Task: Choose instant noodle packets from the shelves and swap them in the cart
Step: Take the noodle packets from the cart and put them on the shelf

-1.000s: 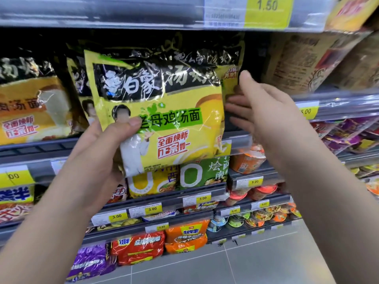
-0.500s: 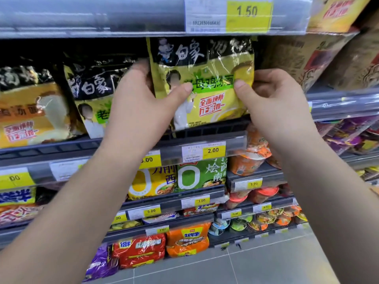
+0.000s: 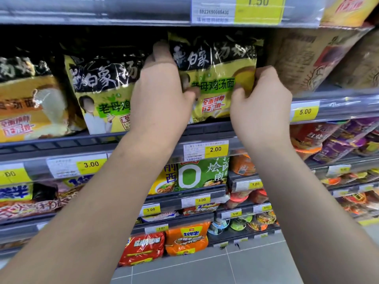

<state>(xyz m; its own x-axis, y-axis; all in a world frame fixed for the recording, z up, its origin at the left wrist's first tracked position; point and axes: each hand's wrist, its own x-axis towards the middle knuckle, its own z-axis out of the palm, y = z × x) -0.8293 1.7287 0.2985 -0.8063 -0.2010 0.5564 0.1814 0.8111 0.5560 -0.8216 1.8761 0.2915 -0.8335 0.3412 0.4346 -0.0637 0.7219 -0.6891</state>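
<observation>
Both hands hold one packet (image 3: 215,78), yellow-green with a black top band, upright at the front of a shelf (image 3: 205,131). The left hand (image 3: 158,95) grips the packet's left edge: its thumb presses on the front and its fingers curl behind, one fingertip showing beside the upper left corner. The right hand (image 3: 260,105) pinches the right edge, thumb on the front and fingers curled round the side. The packet's bottom edge sits level with the shelf's front lip; I cannot tell whether it rests there or hangs just above. A twin packet (image 3: 102,93) stands just beside it on the left, partly hidden by the left hand, and an orange packet (image 3: 26,103) stands further left. Brown packs (image 3: 307,58) lean just to the right of the held packet. A 2.00 tag (image 3: 206,149) hangs on the rail below the packet, between the two wrists, and a 1.50 tag (image 3: 258,9) is on the rail above. Lower shelves hold a green pack (image 3: 202,173), an orange pack (image 3: 186,238) and a red pack (image 3: 143,249), above grey floor tiles (image 3: 225,267).
</observation>
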